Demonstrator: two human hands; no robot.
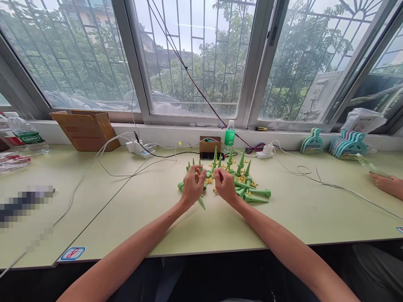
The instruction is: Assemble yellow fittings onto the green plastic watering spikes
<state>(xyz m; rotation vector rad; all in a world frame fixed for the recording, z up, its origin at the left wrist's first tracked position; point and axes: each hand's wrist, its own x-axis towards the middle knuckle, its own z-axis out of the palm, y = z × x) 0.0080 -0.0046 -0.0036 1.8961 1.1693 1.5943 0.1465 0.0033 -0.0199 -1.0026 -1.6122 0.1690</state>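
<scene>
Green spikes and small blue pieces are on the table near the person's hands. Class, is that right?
No: the small pieces are yellow, not blue, as the head view shows; the rest, including the green spikes on the table, is right.

Bright, soft daylight enters through the windows (195, 58), with stretched edges and a pixelated patch (27, 203) at left.

Apparently "C'estbon" on a green-labelled clear plastic bottle (29, 135), far left; unclear red handwriting on a blue-bordered white sticker (73, 253), near left.
</scene>
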